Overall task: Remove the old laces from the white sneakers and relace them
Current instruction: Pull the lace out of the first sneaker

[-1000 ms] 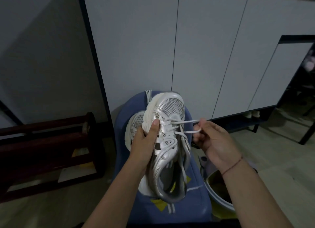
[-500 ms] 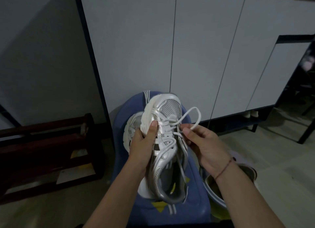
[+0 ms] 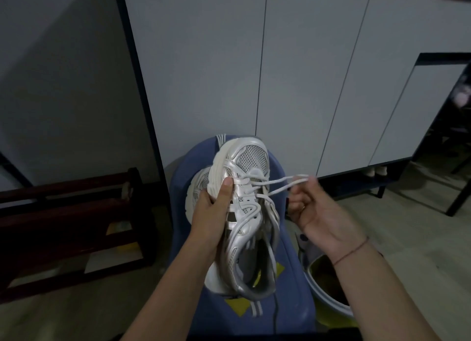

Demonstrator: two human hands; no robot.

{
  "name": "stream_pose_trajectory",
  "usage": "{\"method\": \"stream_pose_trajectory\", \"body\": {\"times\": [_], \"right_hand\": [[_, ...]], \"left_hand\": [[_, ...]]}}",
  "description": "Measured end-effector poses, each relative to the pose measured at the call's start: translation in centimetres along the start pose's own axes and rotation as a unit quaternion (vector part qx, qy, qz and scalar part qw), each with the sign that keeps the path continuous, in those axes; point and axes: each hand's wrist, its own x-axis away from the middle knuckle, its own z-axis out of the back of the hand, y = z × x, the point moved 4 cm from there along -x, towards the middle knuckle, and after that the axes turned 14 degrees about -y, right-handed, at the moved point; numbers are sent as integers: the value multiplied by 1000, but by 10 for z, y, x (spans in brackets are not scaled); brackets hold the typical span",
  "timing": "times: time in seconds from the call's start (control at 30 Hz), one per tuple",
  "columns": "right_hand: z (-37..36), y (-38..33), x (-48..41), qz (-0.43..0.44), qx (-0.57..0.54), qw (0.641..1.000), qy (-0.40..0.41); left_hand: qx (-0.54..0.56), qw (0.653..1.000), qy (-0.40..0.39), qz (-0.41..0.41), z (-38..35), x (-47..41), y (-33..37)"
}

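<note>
My left hand (image 3: 212, 210) grips a white and silver sneaker (image 3: 244, 213) by its left side, thumb on the upper, toe pointing away from me. Its white lace (image 3: 277, 185) runs through the front eyelets and stretches out to the right. My right hand (image 3: 313, 208) pinches that lace loop, held to the right of the shoe at eyelet height. A second white sneaker (image 3: 197, 190) lies behind the first, mostly hidden by it and by my left hand.
Under the shoes stands a blue stool (image 3: 288, 297) with yellow marks. A round bin (image 3: 328, 287) sits on the floor to its right. A dark wooden rack (image 3: 74, 226) is at the left, white cabinet doors (image 3: 305, 85) are straight ahead.
My right hand has moved away from the shoe to the right, drawing the lace loop taut out of the front eyelets. The left hand and shoe stay about where they were.
</note>
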Motion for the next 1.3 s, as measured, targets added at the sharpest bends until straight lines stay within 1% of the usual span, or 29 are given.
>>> {"method": "stream_pose_trajectory", "body": {"times": [0.07, 0.13, 0.2, 0.27, 0.3, 0.4, 0.53, 0.6, 0.63, 0.7, 0.8, 0.9, 0.97, 1.03, 1.07, 1.13, 1.23, 1.27, 1.3], "right_hand": [[-5, 13, -1, -15, 109, 994, 10], [-7, 20, -1, -12, 177, 984, 20], [-10, 21, 0, -1, 216, 976, 30], [-11, 18, 1, 8, 223, 974, 36], [-10, 18, 0, 9, 195, 980, 38], [-5, 8, -1, 26, 56, 997, 41], [7, -15, 0, 73, -90, 993, 9], [13, -19, 2, 82, -107, 991, 13], [15, -18, 2, 72, -80, 994, 24], [11, -8, 1, 32, 25, 998, 48], [-4, 15, -1, -5, 151, 988, 33], [-10, 23, -1, 0, 233, 971, 43], [-10, 20, -1, 14, 252, 966, 55], [-11, 16, -1, 30, 231, 971, 56], [-11, 13, -1, 40, 201, 977, 60], [-8, 4, 0, 68, 116, 988, 71], [5, -12, 1, 97, -5, 993, 71], [10, -14, 1, 99, -27, 992, 75], [13, -14, 0, 96, -25, 992, 81]], "left_hand": [[-1, 1000, -1, -1, -1, -1, 0], [-8, 1000, -2, -3, -2, 0, 0], [-9, 1000, -5, -4, -3, 0, 1], [-16, 1000, -6, -2, -2, 0, 1], [-20, 1000, -6, 0, -2, 0, 1], [-13, 1000, -12, 3, -1, 0, 0], [-7, 1000, -9, -9, 1, 1, 3], [-8, 1000, -6, -10, 1, 1, 3], [-7, 1000, -3, -8, 1, 1, 3], [-4, 1000, -5, -4, -1, 1, 3], [-15, 1000, -8, -4, -3, 0, 1], [-12, 1000, -5, 1, -2, 0, 0], [-12, 1000, -5, 4, 0, -1, 0], [-11, 1000, -13, 0, 0, -1, 0], [-9, 1000, -15, -2, 0, -2, 0], [-11, 1000, -9, -5, 2, -2, 0], [-8, 1000, -9, -2, 2, -2, 2], [-7, 1000, -8, -3, 2, -2, 2], [-7, 1000, -7, -4, 3, -2, 2]]}}
